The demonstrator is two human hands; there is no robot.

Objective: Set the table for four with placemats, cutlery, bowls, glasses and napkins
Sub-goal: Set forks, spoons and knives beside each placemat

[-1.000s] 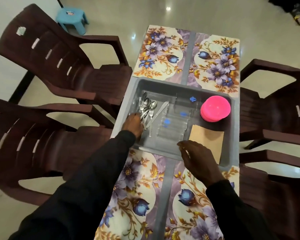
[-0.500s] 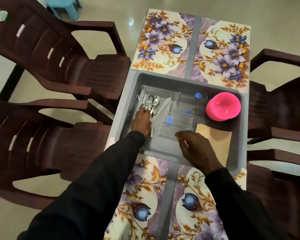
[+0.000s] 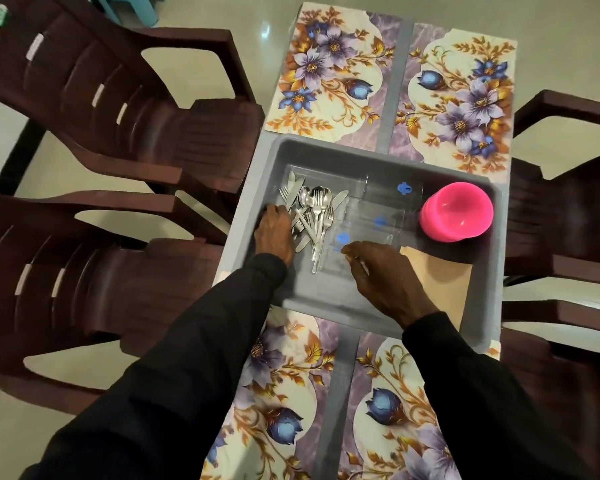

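A grey tray (image 3: 329, 292) sits across the middle of the table. Inside it lie a pile of steel cutlery (image 3: 316, 209), several clear glasses (image 3: 378, 209) on their sides, a stack of pink bowls (image 3: 458, 213) and brown napkins (image 3: 440, 282). Floral placemats lie at the far left (image 3: 329, 71), far right (image 3: 461, 98), near left (image 3: 284, 393) and near right (image 3: 388, 410). My left hand (image 3: 274, 233) is knuckles up with its fingers curled into the handles of the cutlery. My right hand (image 3: 378, 271) reaches over the nearest glass, fingertips touching it.
Two dark brown plastic chairs stand close on the left (image 3: 101, 98) (image 3: 66, 282) and two on the right (image 3: 568, 202) (image 3: 568, 341). A blue stool (image 3: 132, 8) shows at the top edge. The table is narrow, with the tray spanning nearly its whole width.
My left hand has stayed at the cutlery handles. My right hand has moved forward from the tray's near edge onto the nearest glass. The view has shifted closer to the tray.
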